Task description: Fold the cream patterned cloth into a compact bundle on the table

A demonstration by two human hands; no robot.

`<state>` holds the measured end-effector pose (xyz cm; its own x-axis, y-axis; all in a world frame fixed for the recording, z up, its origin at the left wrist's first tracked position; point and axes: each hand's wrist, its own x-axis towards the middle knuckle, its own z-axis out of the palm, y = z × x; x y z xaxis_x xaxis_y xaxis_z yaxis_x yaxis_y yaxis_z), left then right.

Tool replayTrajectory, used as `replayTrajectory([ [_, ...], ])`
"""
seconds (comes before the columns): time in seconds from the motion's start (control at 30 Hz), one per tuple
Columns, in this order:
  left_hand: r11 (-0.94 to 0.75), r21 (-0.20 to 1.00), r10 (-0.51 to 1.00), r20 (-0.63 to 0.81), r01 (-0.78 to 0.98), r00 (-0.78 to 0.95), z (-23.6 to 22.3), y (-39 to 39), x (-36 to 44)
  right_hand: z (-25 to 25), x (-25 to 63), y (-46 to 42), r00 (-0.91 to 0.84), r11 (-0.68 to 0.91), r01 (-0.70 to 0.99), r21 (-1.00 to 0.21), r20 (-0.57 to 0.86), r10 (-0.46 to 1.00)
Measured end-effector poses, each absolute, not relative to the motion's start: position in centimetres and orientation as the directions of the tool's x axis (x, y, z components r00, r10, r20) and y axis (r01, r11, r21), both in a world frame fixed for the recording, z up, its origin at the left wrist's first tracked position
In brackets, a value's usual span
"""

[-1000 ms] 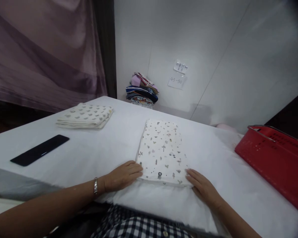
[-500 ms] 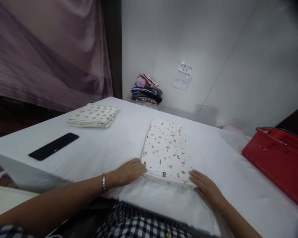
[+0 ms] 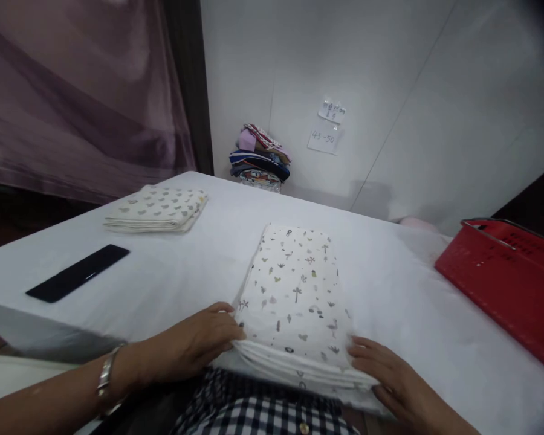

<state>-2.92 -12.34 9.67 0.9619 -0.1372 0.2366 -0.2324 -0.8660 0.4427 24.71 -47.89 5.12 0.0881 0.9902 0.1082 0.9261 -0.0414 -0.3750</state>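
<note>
A folded white cloth (image 3: 294, 290) with small printed palm trees and other motifs lies in front of me. Its near edge shows several loose layers at the table's front edge. My left hand (image 3: 194, 338) pinches the near left corner, thumb hidden below the fabric. At the near right corner, my right hand (image 3: 392, 374) has its fingers on top and its thumb low against the layers, gripping the edge. Slight blur covers the right fingertips.
On the white-covered table (image 3: 181, 272) lie another folded printed cloth (image 3: 158, 208) and a black phone-like slab (image 3: 78, 273). A red basket (image 3: 503, 284) stands at the right. Folded fabrics (image 3: 260, 158) are piled by the wall, near paper signs (image 3: 324, 139).
Both hands and the folded cloth have come closer to my body. The cloth's near edge now reaches the table's front edge, with its layers fanned apart. My view has shifted slightly.
</note>
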Motion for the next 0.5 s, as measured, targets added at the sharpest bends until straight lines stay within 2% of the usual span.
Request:
replayTrajectory([
  [0.13,-0.778,0.608,-0.134,0.088,-0.16,0.987,12.0,-11.1,-2.7,8.8,24.2,-46.8,0.155,-0.178,0.792,-0.585,-0.089,0.984],
  [0.23,-0.728,0.679,-0.115,0.021,-0.098,0.993,13.8,-9.1,-0.6,11.3,25.8,-44.8,0.222,-0.254,0.617,-0.745,-0.145,0.964],
  [0.33,-0.608,0.794,-0.14,-0.13,0.019,0.982,15.9,-6.3,3.2,13.0,28.7,-41.8,0.268,-0.271,0.395,-0.878,-0.172,0.948],
  [0.4,-0.458,0.884,-0.108,-0.157,0.091,0.982,17.1,-3.9,6.4,13.7,31.2,-39.5,0.336,-0.243,0.306,-0.92,-0.135,0.932],
  [0.5,-0.292,0.946,-0.003,-0.144,0.137,0.99,17.9,0.1,12.0,14.5,35.7,-35.5,0.424,-0.185,0.167,-0.968,-0.098,0.9],
])
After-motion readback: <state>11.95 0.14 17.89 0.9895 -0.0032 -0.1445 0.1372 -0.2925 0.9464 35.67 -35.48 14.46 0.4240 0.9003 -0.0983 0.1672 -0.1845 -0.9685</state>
